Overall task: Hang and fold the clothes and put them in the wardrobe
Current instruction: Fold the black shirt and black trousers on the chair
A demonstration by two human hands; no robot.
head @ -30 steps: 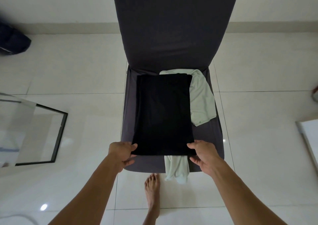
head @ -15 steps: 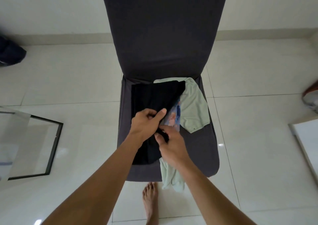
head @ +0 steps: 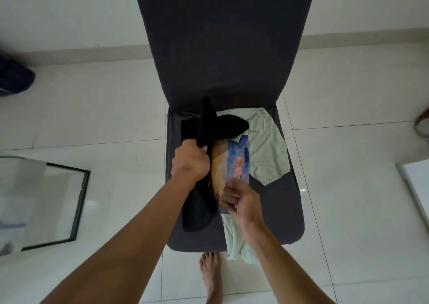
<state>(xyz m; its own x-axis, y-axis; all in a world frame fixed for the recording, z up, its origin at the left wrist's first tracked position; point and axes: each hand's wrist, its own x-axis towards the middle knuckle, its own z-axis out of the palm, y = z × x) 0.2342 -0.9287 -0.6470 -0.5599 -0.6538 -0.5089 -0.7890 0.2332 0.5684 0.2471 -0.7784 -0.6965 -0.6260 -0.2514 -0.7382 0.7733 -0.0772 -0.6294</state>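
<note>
Gripping bunched black garment (head: 216, 127), left hand (head: 191, 161) fisted; right hand (head: 241, 200), fingers loosely curled, touching its colourful print (head: 234, 162).

Left hand (head: 191, 161) clenched with fingers curled; right hand (head: 243, 202) lower, fingers blurred, both forearms extended.

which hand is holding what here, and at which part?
Left hand grips the black folded cloth garment at its bunched middle. Right hand touches the near end of its colourful blue-and-orange print; a grip cannot be told.

The black shirt (head: 210, 127) is bunched up on the left, with a colorful picture (head: 232, 164) showing. The pale green shirt (head: 267, 148) lies under it, hanging off the near edge.
</note>
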